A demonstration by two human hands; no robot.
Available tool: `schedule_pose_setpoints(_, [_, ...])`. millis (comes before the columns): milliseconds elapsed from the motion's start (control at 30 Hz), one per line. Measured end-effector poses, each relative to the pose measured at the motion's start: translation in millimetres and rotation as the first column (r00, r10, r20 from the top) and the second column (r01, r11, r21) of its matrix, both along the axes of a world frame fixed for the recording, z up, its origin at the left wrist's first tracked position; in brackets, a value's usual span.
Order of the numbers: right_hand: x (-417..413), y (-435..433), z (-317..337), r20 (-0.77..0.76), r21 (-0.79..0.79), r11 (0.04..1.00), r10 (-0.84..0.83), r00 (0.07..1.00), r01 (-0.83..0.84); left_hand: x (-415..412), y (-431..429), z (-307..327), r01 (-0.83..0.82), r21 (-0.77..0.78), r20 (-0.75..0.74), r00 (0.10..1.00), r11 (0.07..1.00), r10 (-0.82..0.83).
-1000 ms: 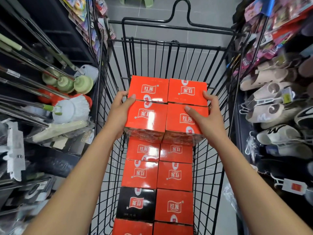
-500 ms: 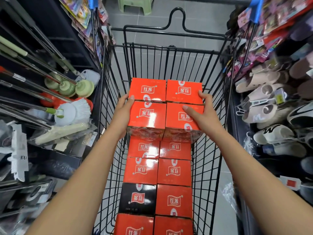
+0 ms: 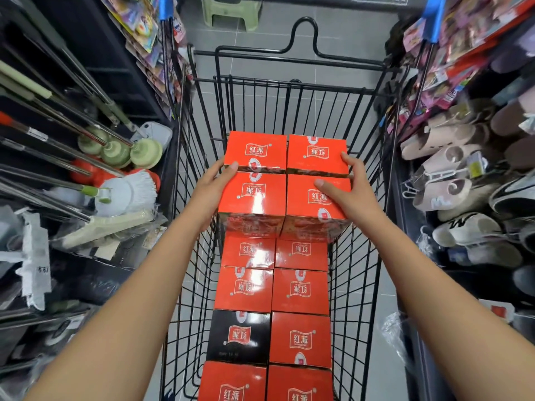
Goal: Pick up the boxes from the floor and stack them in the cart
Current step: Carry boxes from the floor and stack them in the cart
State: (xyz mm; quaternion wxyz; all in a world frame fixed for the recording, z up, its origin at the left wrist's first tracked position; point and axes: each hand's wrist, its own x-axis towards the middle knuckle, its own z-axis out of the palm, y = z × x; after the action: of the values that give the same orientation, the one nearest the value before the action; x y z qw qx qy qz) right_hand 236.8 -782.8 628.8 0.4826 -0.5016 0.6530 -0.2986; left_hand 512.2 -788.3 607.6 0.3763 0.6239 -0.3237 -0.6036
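In the far half of the black wire cart (image 3: 289, 85), between two shop racks:

- Item 1: block of four red boxes (image 3: 254, 198), set two by two, labels up, sides glossy. It sits level above the lower layer. Whether it touches that layer cannot be told. A gap of bare wire shows between the block and the cart's far wall.
- Item 2: left hand (image 3: 212, 186), laid against the block's left side. The thumb lies over the top edge at the seam between the two left boxes. It grips the block.
- Item 3: right hand (image 3: 351, 189), clasped on the block's right side. The thumb lies on top of the near right box and the fingers wrap the edge of the far right box. It grips the block.
- Item 4: lower layer of boxes (image 3: 299, 290), in two columns running toward the cart's near edge. Four rows are in view, packed touching, and the nearest row is cut off by the frame.
- Item 5: black box (image 3: 238, 335), the only one, in the left column, third row from the block.

Surroundings:
- Mops and brushes (image 3: 127, 192) lie just beside the cart's left wall, handles slanting.
- Pale slippers (image 3: 451, 192) hang on the rack near the right wall.
- A green stool (image 3: 231, 11) stands on the grey tiled floor (image 3: 333, 36) beyond the cart's far end.
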Motion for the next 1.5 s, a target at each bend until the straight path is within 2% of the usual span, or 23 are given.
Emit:
schedule_pose_setpoints(100, [-2.4, 4.7, 6.6, -0.06, -0.032, 0.999, -0.002, 0.998, 0.001, 4.9, 1.4, 10.2, 0.014, -0.02, 0.113, 0.994, 1.0, -0.012])
schedule_pose_setpoints(200, [0.3, 14.2, 15.5, -0.275, -0.193, 0.981, -0.035, 0.961, -0.019, 5.1, 11.9, 25.5, -0.018, -0.053, 0.21, 0.977, 0.998, 0.029])
schedule_pose_setpoints(300, [16.3, 39.1, 30.4, -0.421, -0.377, 0.909, 0.002, 0.907, -0.177, 1.8, 40.6, 39.7, -0.002, -0.121, 0.35, 0.936, 0.993, 0.045])
schedule_pose_setpoints(400, [39.1, 72.5, 37.4, -0.493, -0.412, 0.817, 0.172, 0.853, -0.403, 4.6, 90.0, 50.8, 0.005, -0.173, 0.513, 0.854, 0.985, 0.086])
schedule_pose_setpoints(500, [63.6, 107.9, 38.2, -0.576, -0.336, 0.687, 0.392, 0.718, -0.645, 9.2, 152.5, 61.2, 0.056, -0.206, 0.7, 0.706, 0.977, 0.107])
schedule_pose_setpoints(600, [86.6, 148.5, 40.6, -0.644, -0.223, 0.53, 0.55, 0.532, -0.818, 8.3, 226.9, 71.6, 0.07, -0.175, 0.876, 0.466, 0.982, 0.123])
schedule_pose_setpoints(700, [106.7, 192.7, 47.5, -0.71, -0.159, 0.343, 0.612, 0.348, -0.926, 5.9, 308.4, 74.1, -0.007, -0.124, 0.964, 0.238, 0.992, 0.122])
schedule_pose_setpoints(800, [127.3, 241.8, 56.7, -0.753, -0.116, 0.161, 0.629, 0.193, -0.98, -1.0, 395.5, 74.9, -0.182, -0.045, 0.992, 0.104, 0.982, 0.064])
schedule_pose_setpoints(867, [142.9, 277.9, 60.3, -0.761, -0.113, 0.041, 0.638, 0.113, -0.993, -9.2, 453.0, 74.7, -0.309, -0.013, 0.996, 0.083, 0.951, 0.04])
schedule_pose_setpoints(1033, [178.4, 389.1, 69.1, -0.766, -0.081, -0.281, 0.631, -0.121, -0.956, -31.8, 591.6, 77.0, -0.612, 0.063, 0.997, 0.076, 0.789, -0.021])
schedule_pose_setpoints(1133, [190.4, 460.5, 64.1, -0.758, -0.087, -0.451, 0.608, -0.234, -0.888, -53.8, 666.6, 75.1, -0.755, 0.048, 0.998, 0.064, 0.654, 0.001])
schedule_pose_setpoints(1233, [194.4, 531.4, 60.4, -0.77, 0.002, -0.632, 0.493, -0.405, -0.775, -82.8, 738.9, 75.0, -0.873, 0.072, 0.996, 0.092, 0.483, 0.019])
schedule_pose_setpoints(1300, [195.3, 577.6, 58.5, -0.776, 0.04, -0.717, 0.417, -0.474, -0.696, -105.2, 785.5, 71.6, -0.935, 0.031, 0.998, 0.051, 0.354, 0.046])
schedule_pose_setpoints(1400, [196.6, 651.4, 52.3, -0.787, 0.057, -0.81, 0.324, -0.526, -0.584, -140.6, 856.1, 66.3, -0.982, 0.051, 0.997, 0.06, 0.182, 0.044])
schedule_pose_setpoints(1500, [197.3, 731.1, 53.3, -0.788, 0.101, -0.869, 0.227, -0.573, -0.484, -172.0, 929.2, 59.1, -0.997, 0.044, 0.998, 0.047, 0.069, 0.04])
